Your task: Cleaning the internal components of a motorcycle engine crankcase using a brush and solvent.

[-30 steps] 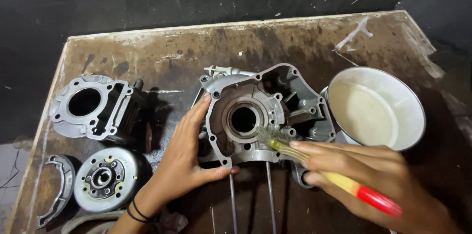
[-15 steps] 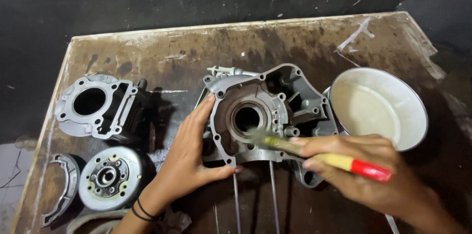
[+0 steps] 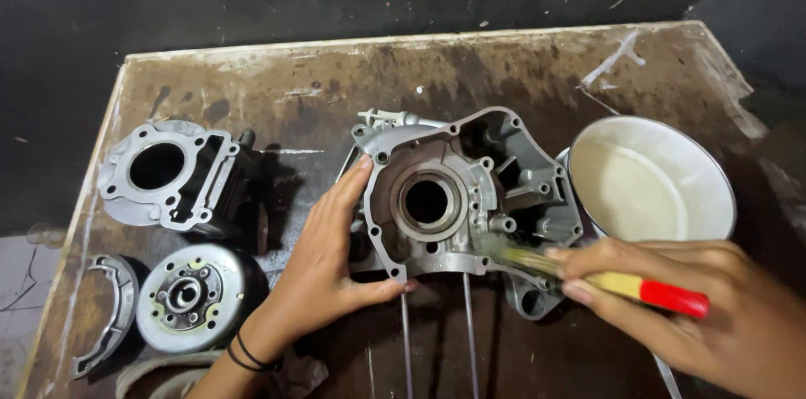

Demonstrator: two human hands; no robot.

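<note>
In the head view, a grey metal engine case (image 3: 470,198) lies near the middle of a stained brown board (image 3: 336,80), with its open side and round bearing hole facing up. The left hand (image 3: 327,260) rests flat against the left edge of the case, the fingers held together and nearly straight, the thumb hooked under the lower edge; it steadies the case and grips nothing else. The right hand (image 3: 672,315) is at the lower right of the case, with the fingers closed around a brush with a yellow and red handle (image 3: 646,290). The bristles touch the lower right part of the case and look blurred. Just right of the case stands a white bowl (image 3: 709,172), touching or nearly touching it. Well left of the case lies a cylinder block (image 3: 168,172), and below it a round rotor (image 3: 189,294) and a curved metal piece (image 3: 113,311).
</note>
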